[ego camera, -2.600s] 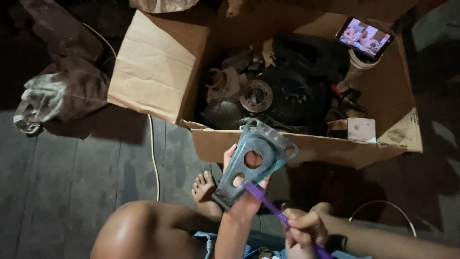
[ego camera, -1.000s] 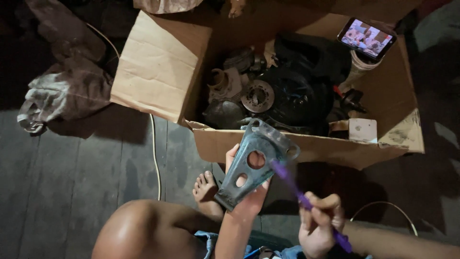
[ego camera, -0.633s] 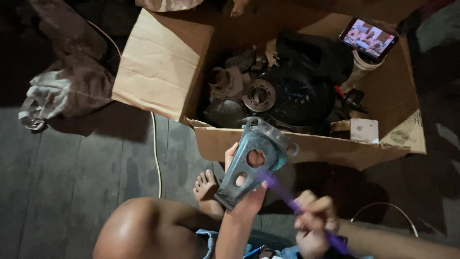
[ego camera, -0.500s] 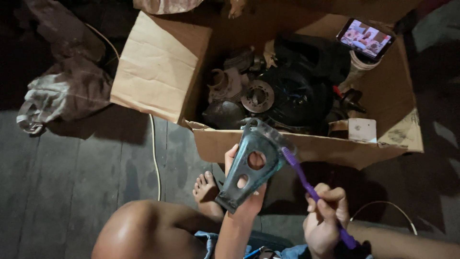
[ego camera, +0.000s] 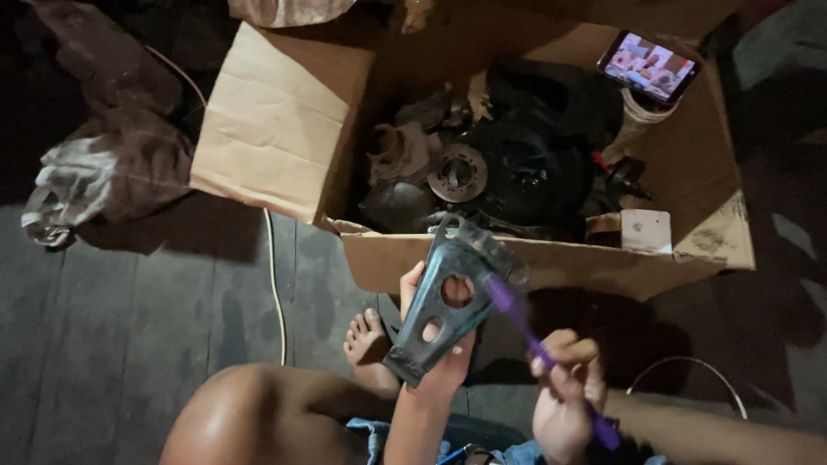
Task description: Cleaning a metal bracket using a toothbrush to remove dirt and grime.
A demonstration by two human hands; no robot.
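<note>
1. Basically: left hand point(ego camera: 435, 340) sits at centre-bottom of frame, fingers closed around a grey metal bracket point(ego camera: 448, 306) from behind, holding it upright just below the cardboard box point(ego camera: 284, 120).
2. Right hand point(ego camera: 564, 396), lower right, is fisted on a purple brush point(ego camera: 525, 331); its head touches the bracket's upper right edge.
3. Bracket looks like rigid cast or stamped metal, moderately heavy, probably greasy, so slippery. Not fragile.
4. Best hold: lower narrow end or through the two cutouts, thumb on the rim.
5. Brush is light and thin, handle likely flexes; grip mid-handle.
6. Box holds dark engine parts point(ego camera: 482, 172); phone point(ego camera: 648, 67) at upper right.
</note>
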